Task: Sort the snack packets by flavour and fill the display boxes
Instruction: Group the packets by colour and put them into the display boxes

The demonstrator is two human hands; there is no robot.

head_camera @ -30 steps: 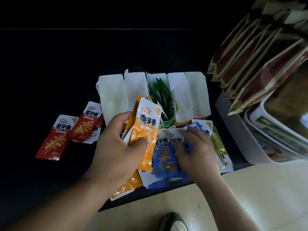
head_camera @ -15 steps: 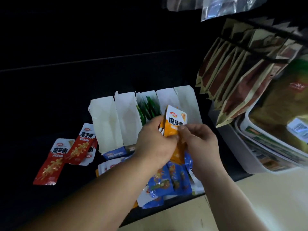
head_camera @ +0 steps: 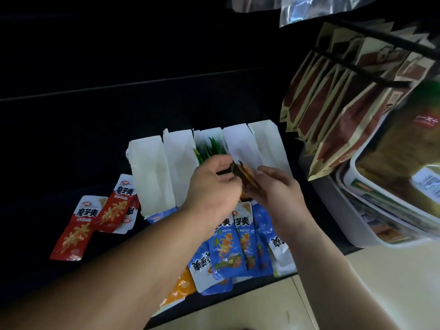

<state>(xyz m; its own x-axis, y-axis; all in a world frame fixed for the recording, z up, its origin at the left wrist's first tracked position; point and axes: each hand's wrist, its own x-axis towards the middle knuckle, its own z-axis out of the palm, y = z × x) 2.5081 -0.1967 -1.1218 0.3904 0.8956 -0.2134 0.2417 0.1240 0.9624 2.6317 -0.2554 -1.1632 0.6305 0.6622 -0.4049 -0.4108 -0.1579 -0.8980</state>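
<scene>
Orange packets [head_camera: 247,173], count unclear, were pinched between left hand [head_camera: 214,186] and right hand [head_camera: 278,191] at the fourth of five white boxes [head_camera: 152,177]; three red packets [head_camera: 78,227] lay at nine o'clock, blue packets [head_camera: 228,251] at six.

The left hand [head_camera: 214,186] and right hand [head_camera: 278,194] were bare. Both forearms were too, uncovered from wrist to frame edge: the left one toward seven o'clock, the right toward five o'clock.

Glossy plastic-film snack packets, the red ones [head_camera: 81,225] and blue ones [head_camera: 228,248], lie on a dark matt shelf [head_camera: 59,139] before white matt cardboard display boxes [head_camera: 152,177], beside kraft-paper pouches [head_camera: 321,110] and crinkled silvery foil bags [head_camera: 304,8]
</scene>
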